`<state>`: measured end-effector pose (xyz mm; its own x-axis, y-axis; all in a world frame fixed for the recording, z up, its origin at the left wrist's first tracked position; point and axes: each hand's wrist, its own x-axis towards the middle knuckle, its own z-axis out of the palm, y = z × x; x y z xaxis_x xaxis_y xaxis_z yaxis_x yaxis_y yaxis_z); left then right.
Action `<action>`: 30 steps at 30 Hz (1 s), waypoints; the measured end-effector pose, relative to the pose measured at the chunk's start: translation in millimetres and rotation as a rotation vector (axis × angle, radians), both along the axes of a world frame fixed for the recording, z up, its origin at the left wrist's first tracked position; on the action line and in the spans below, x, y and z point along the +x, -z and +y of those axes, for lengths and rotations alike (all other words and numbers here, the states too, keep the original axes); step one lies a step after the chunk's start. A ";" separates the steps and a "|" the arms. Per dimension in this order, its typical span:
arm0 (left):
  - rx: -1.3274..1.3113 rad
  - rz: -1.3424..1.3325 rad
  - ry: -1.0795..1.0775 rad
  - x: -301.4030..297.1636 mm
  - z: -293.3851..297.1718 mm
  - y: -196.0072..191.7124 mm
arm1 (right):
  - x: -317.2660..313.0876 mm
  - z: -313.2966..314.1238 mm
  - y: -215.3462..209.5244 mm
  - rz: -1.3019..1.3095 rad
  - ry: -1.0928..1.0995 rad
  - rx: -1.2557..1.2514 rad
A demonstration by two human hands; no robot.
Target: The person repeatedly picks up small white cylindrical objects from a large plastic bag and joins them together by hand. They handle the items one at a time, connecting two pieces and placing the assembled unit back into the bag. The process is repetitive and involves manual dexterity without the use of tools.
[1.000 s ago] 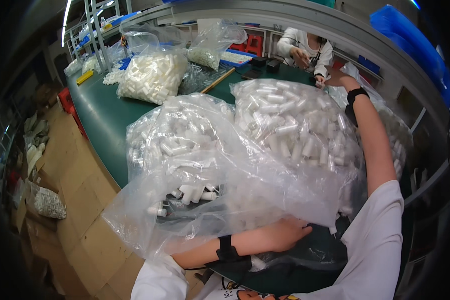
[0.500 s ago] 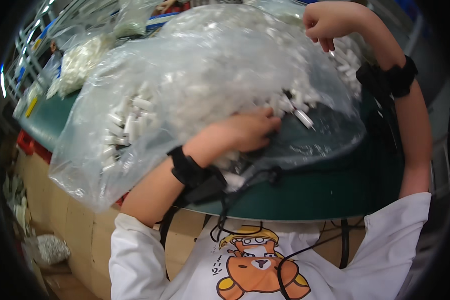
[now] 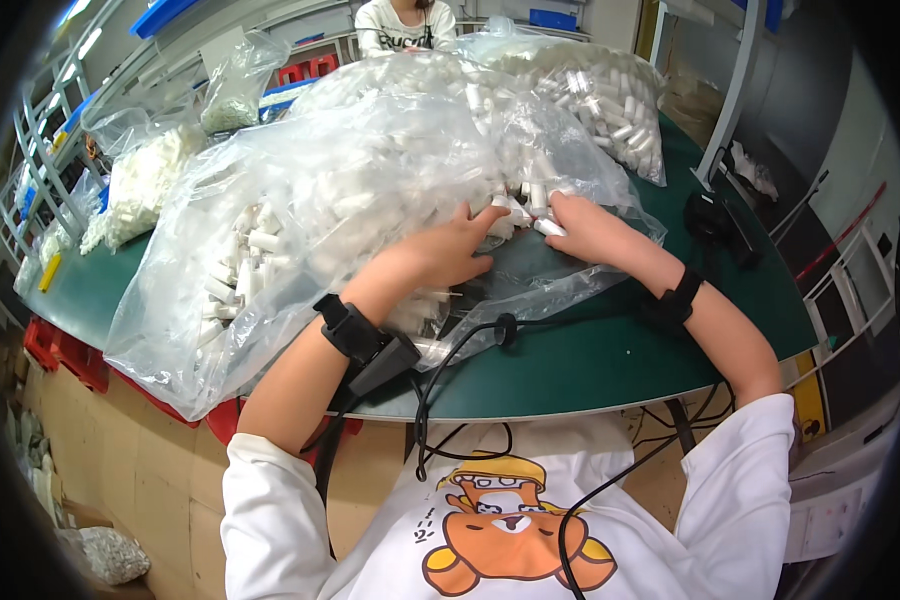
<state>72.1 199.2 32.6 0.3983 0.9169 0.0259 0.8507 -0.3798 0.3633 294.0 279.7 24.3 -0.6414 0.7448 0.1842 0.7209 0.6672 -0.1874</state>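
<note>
A large clear plastic bag (image 3: 300, 190) full of small white plastic tubes lies on the green table (image 3: 610, 350). My left hand (image 3: 448, 248) rests inside its open mouth, fingers spread over loose white tubes (image 3: 515, 210). My right hand (image 3: 582, 226) is at the bag's mouth too, fingers curled around a white tube (image 3: 548, 226). Both wrists carry black bands, and a black cable (image 3: 450, 370) runs from the left one.
A second bag of white tubes (image 3: 600, 90) lies behind on the right. More bags of white parts (image 3: 140, 180) sit at the back left. A person in white sits across the table (image 3: 405, 22). A black device (image 3: 710, 215) lies by my right forearm. Red crates (image 3: 60, 350) stand under the table's left edge.
My right hand has come down from above the bag to its mouth beside my left hand. The view has tilted up, and the bag now lies flatter on the table.
</note>
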 end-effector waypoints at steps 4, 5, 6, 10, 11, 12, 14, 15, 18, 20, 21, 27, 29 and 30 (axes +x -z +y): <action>-0.017 -0.016 0.043 -2.9 2.3 2.0 | 4.5 -1.9 -7.5 0.026 0.011 -0.043; -0.004 -0.014 0.061 -4.1 3.7 3.1 | 7.8 -7.7 -11.4 0.016 0.015 -0.015; 0.008 -0.012 0.078 -5.9 5.1 5.1 | 9.2 -15.0 -15.8 0.006 0.019 0.012; 0.059 -0.087 0.081 -8.1 8.8 9.3 | 12.2 -35.9 -23.7 0.236 0.031 -0.074; 0.043 -0.119 0.066 -7.0 7.5 9.1 | 13.2 -37.8 -22.7 0.309 0.025 -0.138; 0.037 -0.150 0.055 -5.5 7.2 3.5 | 13.1 -37.2 -25.6 0.383 0.019 -0.190; -0.009 -0.207 0.023 -4.4 5.0 -0.5 | 11.5 -42.2 -25.7 0.473 0.062 -0.401; -0.037 -0.231 0.005 -4.4 5.0 -1.8 | 9.9 -42.7 -25.4 0.561 0.072 -0.537; -0.093 -0.471 -0.026 -0.9 4.3 0.8 | 6.3 -49.0 -29.2 0.786 -0.055 -0.741; -0.168 -0.573 -0.041 -0.3 6.8 -2.2 | 5.5 -48.4 -36.2 0.902 -0.125 -0.806; -0.216 -0.630 -0.002 0.3 7.4 -2.8 | 4.5 -49.7 -37.9 0.957 -0.156 -0.848; -0.485 -0.960 0.127 14.0 -1.1 -13.9 | 6.9 -61.2 -50.0 1.110 -0.232 -1.166; -0.577 -1.083 0.155 16.8 -4.2 -16.2 | 8.3 -68.1 -50.0 1.186 -0.207 -1.246; -0.610 -1.121 0.166 16.7 -4.0 -14.2 | 10.3 -72.7 -49.6 1.216 -0.183 -1.299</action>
